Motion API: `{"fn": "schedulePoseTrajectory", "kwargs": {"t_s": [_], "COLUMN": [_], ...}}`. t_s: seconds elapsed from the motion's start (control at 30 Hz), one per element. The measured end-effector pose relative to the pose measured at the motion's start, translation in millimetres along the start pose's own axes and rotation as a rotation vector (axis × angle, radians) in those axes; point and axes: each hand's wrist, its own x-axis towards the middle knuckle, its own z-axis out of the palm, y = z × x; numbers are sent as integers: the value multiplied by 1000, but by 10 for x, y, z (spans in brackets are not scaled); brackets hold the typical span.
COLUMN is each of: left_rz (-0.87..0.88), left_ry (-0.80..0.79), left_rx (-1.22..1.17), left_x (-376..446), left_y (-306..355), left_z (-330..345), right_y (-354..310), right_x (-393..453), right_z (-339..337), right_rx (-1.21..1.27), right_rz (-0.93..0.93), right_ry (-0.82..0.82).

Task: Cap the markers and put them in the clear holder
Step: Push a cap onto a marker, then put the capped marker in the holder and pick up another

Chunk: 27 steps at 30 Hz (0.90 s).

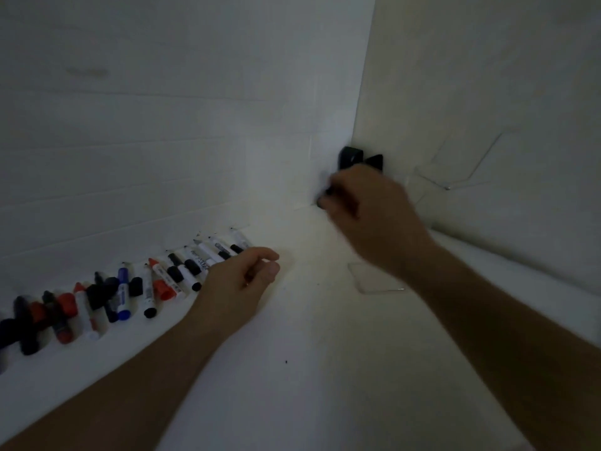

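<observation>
A row of markers (182, 271) lies along the left side of the white table, with black, red and blue ones, some uncapped, and loose caps among them. My left hand (240, 281) rests beside the near end of that row, fingers loosely curled and nothing in them. My right hand (367, 216) is blurred near the back corner, closed on a dark marker (322, 201) whose end sticks out to the left. The clear holder (374, 278) is barely visible. Its faint edges show under and behind my right hand.
Two black objects (351, 157) sit at the corner where the white walls meet. A white wall stands close behind the marker row, and another closes off the right side. The light is dim.
</observation>
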Motion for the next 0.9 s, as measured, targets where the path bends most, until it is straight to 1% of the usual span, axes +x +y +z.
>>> {"fn": "schedulePoseTrajectory", "kwargs": {"t_s": [0.07, 0.13, 0.23, 0.3, 0.4, 0.57, 0.73, 0.9], "left_rz": [-13, -7, 19, 30, 34, 48, 37, 21], "left_ry": [-21, -45, -80, -93, -88, -97, -89, -83], "left_rx": [-30, -55, -22, -9, -15, 19, -10, -22], "left_x": [-11, -31, -51, -53, -58, -59, -52, -48], "left_y": [5, 22, 52, 70, 73, 70, 59, 55], "left_z": [9, 18, 19, 11, 4, 4, 6, 9], "right_y": [217, 391, 531, 558, 606, 703, 869, 1101], "right_x": [105, 110, -34, -123, -210, -388, -436, -473], "right_z": [-212, -244, -89, -28, -14, 35, -102, -269], "right_rx": [-91, -267, -589, -695, -724, -720, -668, -643], "right_rz": [93, 180, 199, 170, 168, 165, 113, 99], "right_ry": [72, 60, 6, -8, -4, -174, -266, -350]}}
